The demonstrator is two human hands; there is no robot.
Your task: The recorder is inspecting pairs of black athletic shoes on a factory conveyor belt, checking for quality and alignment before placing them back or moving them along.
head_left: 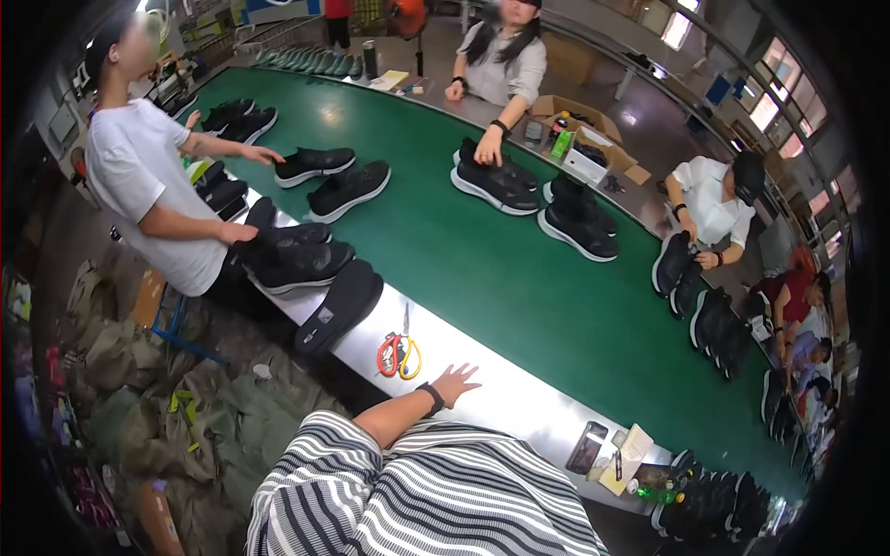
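Observation:
My left hand, with a black band on its wrist, lies palm down on the shiny metal edge of the worktable. Its fingers are spread and it holds nothing. Scissors with red and yellow handles lie just beyond it to the left. Farther left, a black sole-shaped piece with a small pale label sticks out over the table's edge. Black shoes with white soles stand beside that piece. My right hand is not in view.
Black shoes stand on the green belt. A person in a white T-shirt touches shoes at left; others handle shoes across the belt. A phone, notepad and green bottle lie at right, near more shoes.

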